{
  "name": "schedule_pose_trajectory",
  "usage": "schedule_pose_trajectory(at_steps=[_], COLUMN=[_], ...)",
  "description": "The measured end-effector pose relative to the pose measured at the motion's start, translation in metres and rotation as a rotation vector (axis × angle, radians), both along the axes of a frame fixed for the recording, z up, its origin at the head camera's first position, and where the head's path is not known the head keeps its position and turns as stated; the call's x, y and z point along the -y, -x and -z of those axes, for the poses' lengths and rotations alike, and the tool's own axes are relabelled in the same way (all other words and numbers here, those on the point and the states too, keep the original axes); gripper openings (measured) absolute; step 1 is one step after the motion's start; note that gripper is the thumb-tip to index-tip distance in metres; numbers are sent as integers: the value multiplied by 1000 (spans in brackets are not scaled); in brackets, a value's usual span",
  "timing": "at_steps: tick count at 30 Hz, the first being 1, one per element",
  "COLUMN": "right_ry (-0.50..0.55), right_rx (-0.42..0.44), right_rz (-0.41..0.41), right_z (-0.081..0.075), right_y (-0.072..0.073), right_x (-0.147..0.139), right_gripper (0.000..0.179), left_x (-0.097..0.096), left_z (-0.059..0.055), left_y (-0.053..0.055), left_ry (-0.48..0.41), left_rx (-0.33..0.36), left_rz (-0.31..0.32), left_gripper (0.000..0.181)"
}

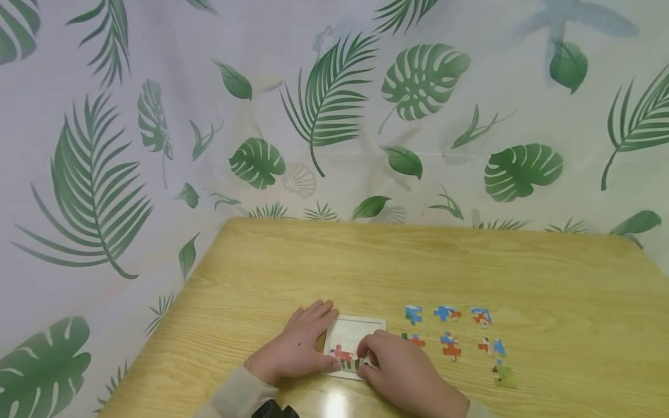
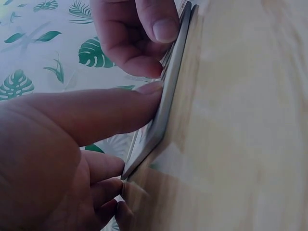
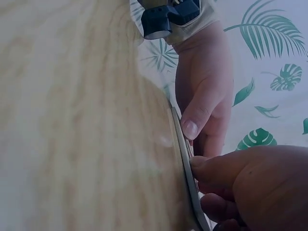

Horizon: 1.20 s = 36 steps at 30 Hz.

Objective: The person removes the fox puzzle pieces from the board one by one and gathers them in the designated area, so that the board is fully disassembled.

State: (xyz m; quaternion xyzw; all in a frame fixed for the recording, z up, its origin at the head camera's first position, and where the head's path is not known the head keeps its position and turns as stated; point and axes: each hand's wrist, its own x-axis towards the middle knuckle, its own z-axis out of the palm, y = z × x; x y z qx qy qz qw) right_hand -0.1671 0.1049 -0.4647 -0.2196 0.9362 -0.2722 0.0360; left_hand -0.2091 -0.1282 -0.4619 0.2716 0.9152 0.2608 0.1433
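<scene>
A white square puzzle tray (image 1: 360, 328) lies near the front edge of the wooden table (image 1: 418, 261). My left hand (image 1: 305, 342) rests flat along the tray's left side, and its thumb presses the tray's near edge (image 2: 166, 103). My right hand (image 1: 394, 366) sits at the tray's near right corner. Its fingers are curled down on a red and green puzzle piece (image 1: 354, 363) lying in the tray. In the right wrist view a fingertip (image 3: 196, 161) touches the thin tray edge (image 3: 183, 144), with the left hand (image 3: 202, 91) behind it.
Several loose puzzle pieces lie in rows right of the tray, blue ones (image 1: 446, 313) at the back, orange ones (image 1: 450, 346) in the middle and a pale green one (image 1: 504, 374) nearest. A leaf-print curtain (image 1: 334, 104) closes off the back and left.
</scene>
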Motion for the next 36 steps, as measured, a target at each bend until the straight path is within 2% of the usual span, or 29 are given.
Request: schedule_pose_trajectory(at_steps=[10,23,29,36], right_ry=[-31,-22,35,178], right_rx=[-51,-92,-81,14], right_rz=[-36,-11,-1,28], right_z=[-6,-3,0,-2], right_y=[4,1,1,-1], right_x=[6,8,5,-2], right_gripper=[13,18,16,12], left_x=[1,0,0,1], left_z=[-1,0,1,1], left_y=[1,0,1,0], left_ry=[1,9,13,22], left_rx=[-11,1,1,0], left_rz=[2,0,2,0], left_gripper=[94,95,94,95])
